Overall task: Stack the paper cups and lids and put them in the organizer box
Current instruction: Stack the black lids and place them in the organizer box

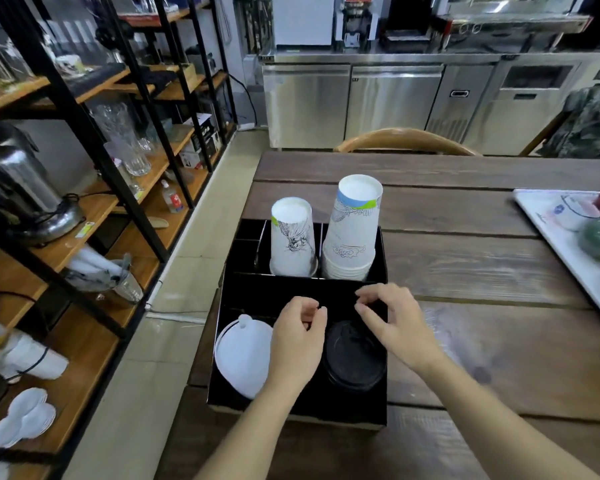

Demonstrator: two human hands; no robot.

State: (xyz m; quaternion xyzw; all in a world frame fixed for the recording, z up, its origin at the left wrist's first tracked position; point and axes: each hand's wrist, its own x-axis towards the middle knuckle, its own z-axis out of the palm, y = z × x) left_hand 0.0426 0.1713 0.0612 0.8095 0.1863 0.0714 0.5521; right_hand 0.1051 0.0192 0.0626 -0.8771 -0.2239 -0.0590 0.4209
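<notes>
Both hands empty above box [381, 268], left hand [297, 344] loosely curled, right hand [394, 325] spread over black lids [354, 358], white lids [243, 355] left, cups [352, 230] behind.

Cup stacks [350, 233] block the box's [381, 403] far side — near side open.

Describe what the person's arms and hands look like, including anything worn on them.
Both forearms are bare as far as the frame shows: no sleeves, gloves, watch, bracelet or rings are visible on the left hand or right hand. Nails look short and unpainted.
</notes>
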